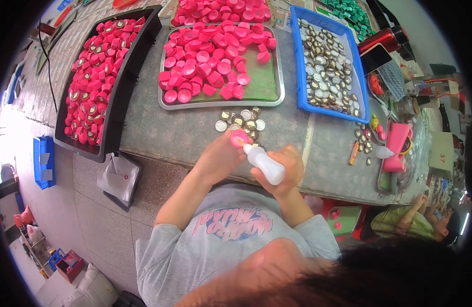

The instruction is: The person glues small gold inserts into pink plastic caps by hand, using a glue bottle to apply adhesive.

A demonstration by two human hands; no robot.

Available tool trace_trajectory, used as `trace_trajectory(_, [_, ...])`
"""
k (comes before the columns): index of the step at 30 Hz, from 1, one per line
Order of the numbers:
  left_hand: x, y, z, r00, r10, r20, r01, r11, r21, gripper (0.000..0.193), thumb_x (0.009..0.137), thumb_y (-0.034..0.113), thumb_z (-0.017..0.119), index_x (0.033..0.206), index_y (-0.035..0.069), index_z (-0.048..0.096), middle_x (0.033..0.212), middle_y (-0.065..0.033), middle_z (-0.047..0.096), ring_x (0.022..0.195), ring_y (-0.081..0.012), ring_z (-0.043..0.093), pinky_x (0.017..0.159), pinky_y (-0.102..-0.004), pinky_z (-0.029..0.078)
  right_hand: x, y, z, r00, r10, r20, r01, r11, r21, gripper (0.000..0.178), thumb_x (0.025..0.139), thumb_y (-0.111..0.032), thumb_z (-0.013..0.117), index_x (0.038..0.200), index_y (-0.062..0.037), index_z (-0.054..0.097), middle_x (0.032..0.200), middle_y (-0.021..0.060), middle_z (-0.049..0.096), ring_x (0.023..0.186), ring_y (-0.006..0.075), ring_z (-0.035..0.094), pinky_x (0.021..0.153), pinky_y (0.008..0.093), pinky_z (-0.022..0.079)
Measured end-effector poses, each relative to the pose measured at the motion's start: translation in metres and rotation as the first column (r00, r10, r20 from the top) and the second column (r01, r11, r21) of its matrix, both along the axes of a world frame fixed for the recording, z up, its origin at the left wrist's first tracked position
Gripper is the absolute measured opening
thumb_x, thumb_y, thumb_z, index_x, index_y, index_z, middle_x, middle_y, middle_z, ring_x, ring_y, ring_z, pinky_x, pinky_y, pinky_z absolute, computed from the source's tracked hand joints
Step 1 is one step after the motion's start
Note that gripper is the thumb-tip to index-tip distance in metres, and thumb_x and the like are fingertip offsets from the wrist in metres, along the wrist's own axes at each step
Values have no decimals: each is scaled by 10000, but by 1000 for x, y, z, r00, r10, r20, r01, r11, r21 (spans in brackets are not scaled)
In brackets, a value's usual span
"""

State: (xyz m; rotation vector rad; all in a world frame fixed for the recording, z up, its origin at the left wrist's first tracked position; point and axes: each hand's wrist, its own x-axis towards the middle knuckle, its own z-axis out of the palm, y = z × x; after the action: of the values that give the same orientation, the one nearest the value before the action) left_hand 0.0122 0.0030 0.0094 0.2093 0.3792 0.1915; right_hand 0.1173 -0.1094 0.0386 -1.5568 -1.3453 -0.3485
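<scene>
Between the fingers of my left hand is a small pink fluted cap, its hollow side turned up. My right hand is wrapped round a white squeeze bottle, tilted so that its narrow nozzle meets the cap. Yellowish stuff shows inside the cap by the nozzle tip. Just beyond my hands lies a loose group of round discs, some dark and patterned, some pale. Farther back, a metal-rimmed tray with a green bottom bears many more pink caps.
At the left stands a black crate of pink caps with discs in them. A blue tray of discs is on the right, beside a phone and a pink bag. Another person sits at the far right.
</scene>
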Motion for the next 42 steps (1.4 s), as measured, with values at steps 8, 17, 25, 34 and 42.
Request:
trace_trajectory(8, [-3,4,-4,999,17,-45,-14,998,59,250,866,286,416,956,60,475,893,-74,538,826,-172,519,735,-315,420,6,-5,-14,996,-22,-92,28,998,64,405,613,-259,731,862,-41,497,695,76,519,511,208,478,437,286,378])
trace_trajectory(17, [-9,29,-3,960,135,-245,31,817,575,202,836,193,499,964,37,496,839,-23,549,731,-78,515,657,-221,433,57,-43,-28,603,-251,-757,315,947,-63,245,722,-113,626,888,-8,481,851,61,513,762,123,506,653,241,417])
trace_trajectory(25, [-19,51,8,955,153,-254,174,405,897,244,760,56,578,985,8,498,874,-27,546,795,-79,515,705,-213,420,84,-68,-52,494,-349,-796,323,924,-205,408,732,-73,615,1086,0,426,1020,84,522,917,131,498,786,246,407])
trace_trajectory(34, [-15,59,-5,977,212,15,-135,564,815,300,765,45,552,1050,18,464,1102,-99,494,948,-140,500,778,-265,428,74,-63,-45,624,-529,-575,525,829,-194,413,712,-83,633,1063,-17,426,956,70,542,915,192,490,815,312,380])
trace_trajectory(42, [-12,44,-13,979,189,80,-205,918,340,333,845,171,452,1135,13,405,1122,-185,471,869,-180,559,703,-270,485,16,-30,-39,962,-253,-102,129,751,-648,374,601,-312,683,834,-69,519,838,64,489,828,249,435,708,365,324])
